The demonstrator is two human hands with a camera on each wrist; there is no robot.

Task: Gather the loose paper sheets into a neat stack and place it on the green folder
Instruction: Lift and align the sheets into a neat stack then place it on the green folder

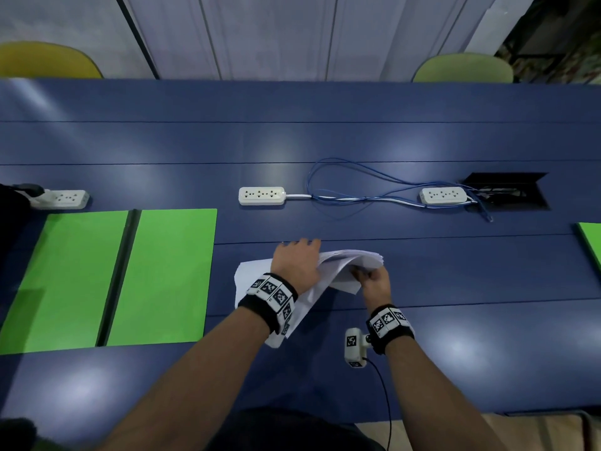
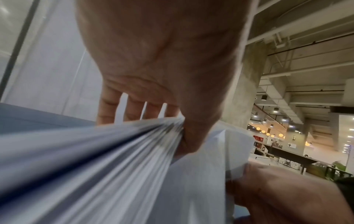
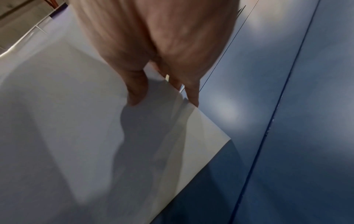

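Both hands (image 1: pixel 297 265) (image 1: pixel 374 281) grasping paper sheets (image 1: pixel 344 262), green folder (image 1: pixel 107 278) lying open beside

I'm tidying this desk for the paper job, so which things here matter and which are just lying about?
Part of the job:
- paper sheets, held by the left hand and right hand
- open green folder on the blue table

Just lying about:
- three white power strips
- blue cable
- second green folder at the right edge
- two chairs
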